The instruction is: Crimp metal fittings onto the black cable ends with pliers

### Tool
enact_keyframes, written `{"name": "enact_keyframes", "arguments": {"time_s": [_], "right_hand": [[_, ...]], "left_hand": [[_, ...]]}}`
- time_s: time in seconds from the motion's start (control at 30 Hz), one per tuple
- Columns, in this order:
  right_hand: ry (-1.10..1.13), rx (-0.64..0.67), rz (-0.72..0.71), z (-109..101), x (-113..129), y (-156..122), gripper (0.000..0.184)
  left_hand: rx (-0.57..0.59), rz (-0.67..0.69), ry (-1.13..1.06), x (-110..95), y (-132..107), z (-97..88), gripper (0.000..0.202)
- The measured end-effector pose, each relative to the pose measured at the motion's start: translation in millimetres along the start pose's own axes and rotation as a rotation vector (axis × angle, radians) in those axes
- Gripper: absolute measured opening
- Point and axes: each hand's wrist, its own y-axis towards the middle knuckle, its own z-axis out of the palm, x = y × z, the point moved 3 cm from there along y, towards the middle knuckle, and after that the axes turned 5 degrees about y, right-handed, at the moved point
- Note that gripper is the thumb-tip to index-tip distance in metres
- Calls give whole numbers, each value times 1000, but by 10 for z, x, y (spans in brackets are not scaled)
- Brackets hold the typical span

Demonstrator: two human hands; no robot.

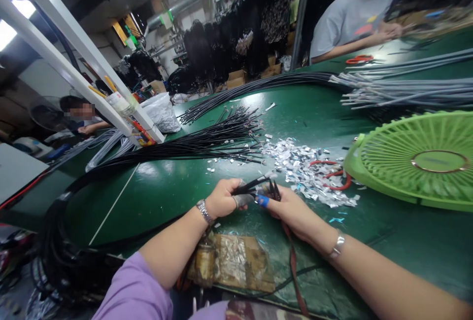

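Observation:
My left hand point(226, 197), with a watch at the wrist, is closed around several black cables point(253, 183), whose ends point right. A grey covering wraps its thumb or finger. Close against those ends, my right hand point(290, 209) is closed on a small dark hand tool with pointed tips point(274, 191); its exact kind is hidden by the fingers. Blue tape point(262, 200) is wrapped around a digit of that hand. Just beyond both hands lies a bundle of black cables point(207, 137) with stripped ends, beside a heap of silvery foil scraps point(306, 167).
A green fan point(417, 160) lies at right, near a red-handled tool point(342, 180) in the scraps. Grey cables point(410, 90) lie behind it. A white post point(92, 58) rises at left. A taped cardboard piece point(240, 261) sits at the near edge. Co-workers sit across and left.

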Motion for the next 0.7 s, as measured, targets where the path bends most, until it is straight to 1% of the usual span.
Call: {"name": "enact_keyframes", "arguments": {"time_s": [0.07, 0.17, 0.23, 0.33, 0.4, 0.47, 0.57, 0.7], "right_hand": [[-52, 9, -45, 10, 0, 5, 31], [-174, 10, -137, -29, 32, 11, 25], [-260, -19, -174, -76, 66, 7, 22], [-392, -101, -229, -127, 129, -22, 16], [-487, -135, -287, -122, 167, -48, 13], [-573, -145, -356, -92, 187, -72, 14], [-638, -107, -405, -32, 182, -93, 19], [-546, 10, -374, 22, 166, -99, 21]], "left_hand": [[-12, 15, 34, -12, -3, 0, 39], [-48, 38, 77, -32, -3, -10, 37], [-75, 37, 102, -30, -1, -23, 34], [-107, 44, 152, -12, 2, -43, 28], [-109, 71, 193, -3, 2, -47, 24], [-104, 105, 244, -6, -1, -44, 22], [-113, 143, 339, -33, -8, -38, 20], [-139, 180, 450, -68, -9, -42, 21]]}}
